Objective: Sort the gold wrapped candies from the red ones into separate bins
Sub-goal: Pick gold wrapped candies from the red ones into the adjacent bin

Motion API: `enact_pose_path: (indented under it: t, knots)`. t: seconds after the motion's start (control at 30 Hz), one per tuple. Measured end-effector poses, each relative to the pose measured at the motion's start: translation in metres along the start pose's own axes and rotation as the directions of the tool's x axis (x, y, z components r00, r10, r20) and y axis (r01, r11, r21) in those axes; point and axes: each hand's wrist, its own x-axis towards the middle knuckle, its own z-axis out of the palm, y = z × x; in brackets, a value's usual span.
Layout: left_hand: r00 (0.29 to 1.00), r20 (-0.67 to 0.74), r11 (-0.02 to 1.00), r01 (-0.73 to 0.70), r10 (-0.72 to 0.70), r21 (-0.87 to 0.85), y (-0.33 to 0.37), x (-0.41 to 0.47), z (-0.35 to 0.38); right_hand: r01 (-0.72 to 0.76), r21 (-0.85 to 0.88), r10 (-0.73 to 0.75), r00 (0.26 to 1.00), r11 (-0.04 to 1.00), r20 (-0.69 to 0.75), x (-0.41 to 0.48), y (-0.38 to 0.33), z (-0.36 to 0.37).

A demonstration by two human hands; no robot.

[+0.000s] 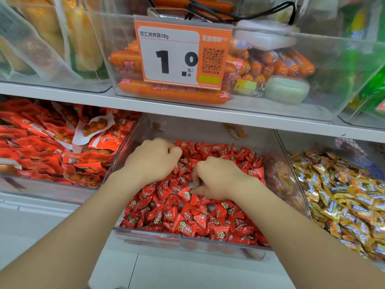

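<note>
**Both hands down, fingers curled**

Two bare forearms reach forward and converge. The left hand is closed in a loose fist, knuckles up, set slightly farther forward. The right hand sits just beside it, palm down, its fingertips bent under and pinched together.

White retail shelving fills the frame. One shelf board runs across the middle, sloping down toward the right edge. Above it stand clear plastic bins: the central bin holds orange sausages and carries an orange-and-white price tag reading "1.0" at upper centre. At upper left, a bin contains yellow packaged goods. At left centre, red snack packets fill another bin. Lighting is even and bright.
</note>
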Motion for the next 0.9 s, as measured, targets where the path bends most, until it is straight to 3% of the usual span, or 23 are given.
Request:
enact_pose_path:
  t: [0.13,0.27,0.37,0.47,0.6,0.73,0.9]
  knots:
    - [0.983,-0.146,0.993,0.107,-0.111,-0.040,0.006,-0.006,0.001,-0.102,0.157,0.103,0.995,0.982,0.001,-0.015,-0.001,-0.020]
    - [0.991,-0.088,0.995,0.100,-0.098,0.025,0.002,-0.003,0.005,-0.243,0.356,0.316,0.935,0.902,-0.162,-0.033,0.009,-0.054]
    - [0.996,-0.073,0.991,0.068,-0.060,0.115,-0.004,0.001,0.012,-0.339,0.347,0.430,0.872,0.875,-0.232,-0.050,0.018,-0.057]
    - [0.996,-0.081,0.969,-0.010,0.031,0.248,-0.006,0.004,0.018,-0.353,0.334,0.435,0.875,0.874,-0.212,-0.057,0.025,-0.046]
    - [0.990,0.025,0.951,-0.141,0.140,0.274,-0.003,0.012,0.030,-0.306,0.369,0.395,0.897,0.878,-0.197,-0.054,0.028,-0.034]
    - [0.993,0.022,0.897,-0.116,0.118,0.427,-0.003,0.020,0.042,-0.271,0.407,0.383,0.896,0.873,-0.226,-0.053,0.020,-0.035]
    - [0.997,0.029,0.905,-0.080,0.075,0.417,-0.007,0.030,0.046,-0.241,0.387,0.342,0.915,0.890,-0.216,-0.053,0.012,-0.033]
